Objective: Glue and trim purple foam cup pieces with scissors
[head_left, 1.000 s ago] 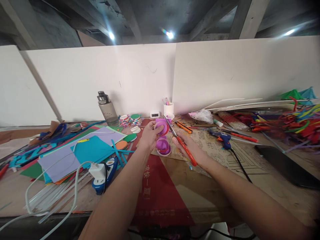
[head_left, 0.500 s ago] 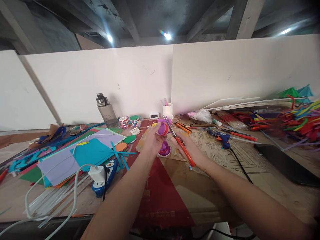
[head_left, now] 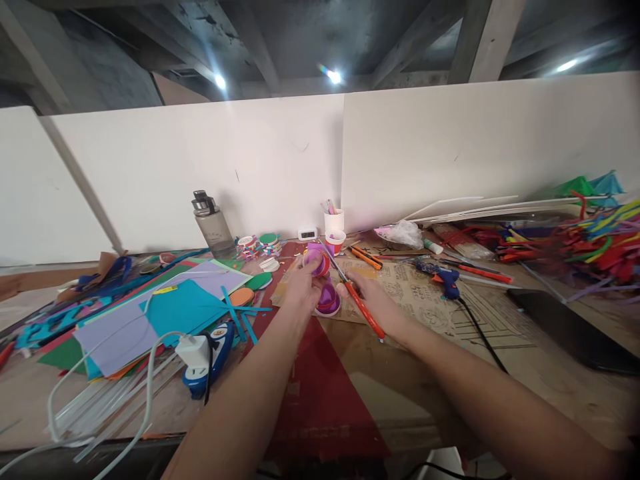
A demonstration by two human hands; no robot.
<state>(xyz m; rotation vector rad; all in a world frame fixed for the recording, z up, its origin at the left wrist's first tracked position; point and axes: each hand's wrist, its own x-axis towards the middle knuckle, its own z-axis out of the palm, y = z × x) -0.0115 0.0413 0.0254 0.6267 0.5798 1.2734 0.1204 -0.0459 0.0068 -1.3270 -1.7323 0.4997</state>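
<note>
My left hand point(head_left: 303, 283) pinches a shallow purple round piece with a red side point(head_left: 314, 263), which resembles a cut-down paper cup. Below it, on the table, sits another purple round cup piece point(head_left: 328, 299) with a pale rim. My right hand point(head_left: 373, 297) is closed around a long red-handled tool point(head_left: 364, 308). Its slim metal blade slants up and left to beside the held piece; whether it is a knife or scissors I cannot make out. A purple square of paper point(head_left: 326, 249) lies just behind, close to a red and white paper cup point(head_left: 335, 239).
Coloured paper sheets point(head_left: 185, 310) and a blue power strip point(head_left: 220, 347) lie left, with white cables. A bottle point(head_left: 213, 227) stands at the back. To the right are a glue gun point(head_left: 447, 280), a black phone-like slab point(head_left: 570, 327) and a heap of coloured strips point(head_left: 575, 240).
My left hand has moved slightly left and turned the purple piece. The right hand and its red-handled tool have shifted a little left. The paper cup behind now shows more fully.
</note>
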